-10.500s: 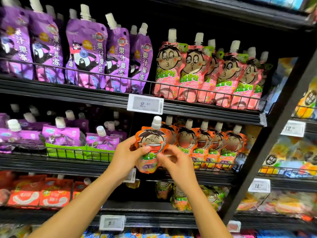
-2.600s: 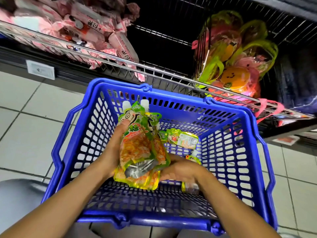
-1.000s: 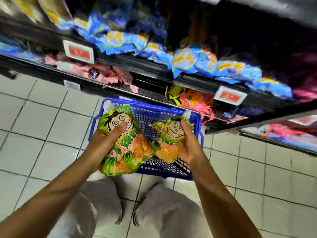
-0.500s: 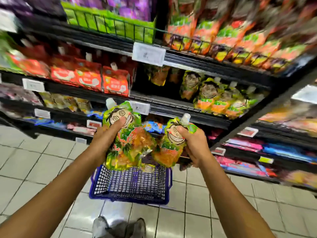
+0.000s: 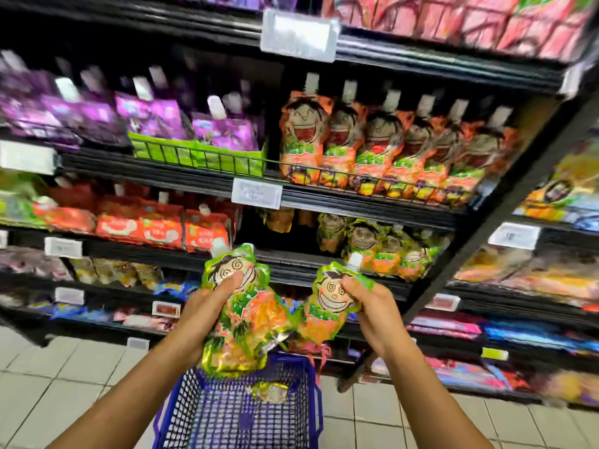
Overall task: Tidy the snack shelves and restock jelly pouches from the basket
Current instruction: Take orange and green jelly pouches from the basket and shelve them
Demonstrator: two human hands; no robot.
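My left hand [image 5: 201,314] grips a stack of green jelly pouches [image 5: 246,322] with cartoon faces, thumb over the top one's face. My right hand [image 5: 372,311] holds a single green jelly pouch [image 5: 327,311] near its white cap. Both hands are raised in front of the shelves, above the blue basket [image 5: 240,413] on the floor, where one more green pouch [image 5: 270,392] lies. Matching green pouches [image 5: 379,251] stand on the shelf right behind my hands, with a dark gap to their left. Orange pouches [image 5: 385,150] fill the shelf above.
Purple pouches [image 5: 146,118] stand on the upper left shelf, red ones [image 5: 162,226] below them. Price tags [image 5: 256,193] clip onto the shelf edges. A black upright post [image 5: 505,209] divides this bay from the shelves on the right. Grey floor tiles [image 5: 64,377] surround the basket.
The view has tilted up from the basket to the shelves. Both hands rose with their green pouches, from over the basket to the level of the green pouch shelf.
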